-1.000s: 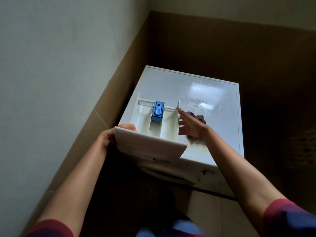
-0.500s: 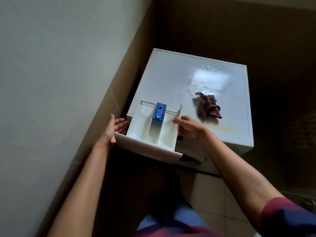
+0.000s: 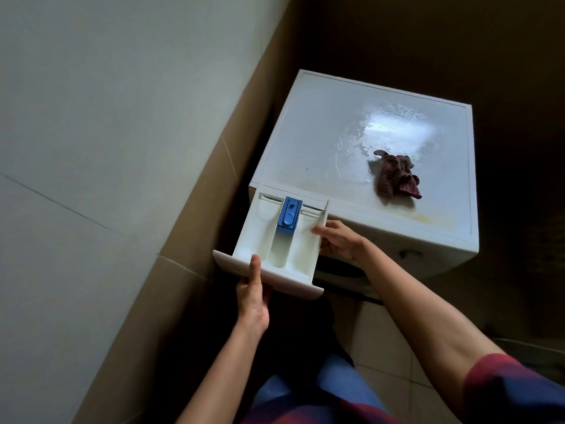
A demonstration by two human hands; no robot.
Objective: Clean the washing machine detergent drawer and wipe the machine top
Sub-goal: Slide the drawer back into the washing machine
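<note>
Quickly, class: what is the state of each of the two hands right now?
Left hand: closed, gripping the front of the detergent drawer.
Right hand: closed, gripping the drawer's right wall.

Left hand (image 3: 253, 298) and right hand (image 3: 339, 240) grip the pulled-out detergent drawer (image 3: 255, 231).

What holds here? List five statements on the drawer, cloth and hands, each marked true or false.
The cloth lies on the machine top. True.
The drawer is shut. False: it is pulled out.
The left hand grips the drawer's front. True.
The right hand holds the cloth. False: it grips the drawer's right wall.
The drawer's insert is red. False: it is blue.
</note>
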